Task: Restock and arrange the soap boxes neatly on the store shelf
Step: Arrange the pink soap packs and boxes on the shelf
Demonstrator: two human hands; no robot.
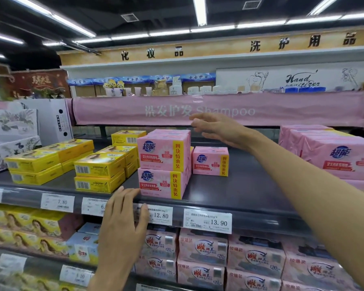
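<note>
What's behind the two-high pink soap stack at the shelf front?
Behind the pink stack, its top shows more pink wrap running back. A lone pink pack sits back on its right, a yellow sliver between them. The stack covers whatever stands low behind it.

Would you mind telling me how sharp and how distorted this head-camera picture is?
Head view: wide-angle distortion bows the shelf edge and the ceiling lights; the pink soap packs read sharp; the right hand is slightly blurred; the far wall shelf is soft; glare streaks the Shampoo banner.
</note>
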